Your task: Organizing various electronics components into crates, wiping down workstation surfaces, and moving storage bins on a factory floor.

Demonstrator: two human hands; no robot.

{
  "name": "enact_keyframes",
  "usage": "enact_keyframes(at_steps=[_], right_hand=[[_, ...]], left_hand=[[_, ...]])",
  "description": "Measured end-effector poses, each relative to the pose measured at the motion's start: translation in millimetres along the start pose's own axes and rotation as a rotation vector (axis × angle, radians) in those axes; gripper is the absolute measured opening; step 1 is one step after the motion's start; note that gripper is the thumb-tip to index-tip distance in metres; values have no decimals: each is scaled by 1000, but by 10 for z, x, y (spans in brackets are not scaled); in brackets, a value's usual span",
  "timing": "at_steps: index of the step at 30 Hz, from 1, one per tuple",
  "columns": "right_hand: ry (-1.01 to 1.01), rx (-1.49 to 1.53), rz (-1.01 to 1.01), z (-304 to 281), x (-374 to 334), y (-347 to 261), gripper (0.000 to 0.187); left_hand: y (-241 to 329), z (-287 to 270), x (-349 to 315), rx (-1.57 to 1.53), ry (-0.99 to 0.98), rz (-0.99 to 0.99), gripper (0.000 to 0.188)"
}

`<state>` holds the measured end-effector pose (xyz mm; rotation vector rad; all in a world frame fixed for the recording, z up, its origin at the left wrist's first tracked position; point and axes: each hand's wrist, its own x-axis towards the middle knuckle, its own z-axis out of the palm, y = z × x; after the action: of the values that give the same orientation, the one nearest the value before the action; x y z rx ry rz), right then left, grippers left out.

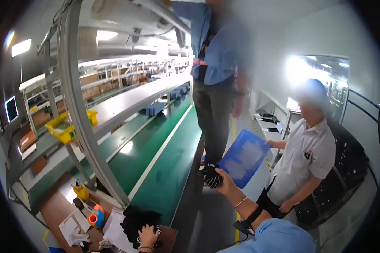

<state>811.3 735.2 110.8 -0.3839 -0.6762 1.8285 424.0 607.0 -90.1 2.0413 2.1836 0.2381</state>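
My right hand (pixel 227 181) is stretched out ahead, closed around a black bundle with white stripes (pixel 212 176); its exact kind is unclear. On that arm are a thin bracelet and a black strap. Low in the view, my left hand (pixel 148 236) curls over another black, white-striped thing (pixel 157 240) at the table's edge. Beside its fingers lies a heap of black cloth (pixel 135 221). Just past my right hand is a blue plastic tray (pixel 245 158), held by a person in a white shirt (pixel 304 147).
The brown table (pixel 63 211) holds papers (pixel 118 227), a blue-and-orange tape dispenser (pixel 96 217), a yellow pen cup (pixel 81 192) and white gloves (pixel 78 239). A green conveyor belt (pixel 164 156) runs ahead beside a metal post (pixel 78 105). Another person in blue (pixel 213 55) stands in front.
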Motion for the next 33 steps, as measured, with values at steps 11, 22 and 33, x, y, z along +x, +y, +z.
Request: enact_keyframes(at_steps=[11, 22, 33], right_hand=[[-69, -573, -156, -1348, 1544, 419, 34], [-748, -1518, -400, -674, 1941, 3260, 31], [-692, -1877, -750, -1326, 4829, 2977, 23]], left_hand=[[-110, -266, -444, -20, 17, -6, 47], [237, 129, 1061, 192, 252, -408, 53], [141, 620, 962, 266, 111, -677, 54]])
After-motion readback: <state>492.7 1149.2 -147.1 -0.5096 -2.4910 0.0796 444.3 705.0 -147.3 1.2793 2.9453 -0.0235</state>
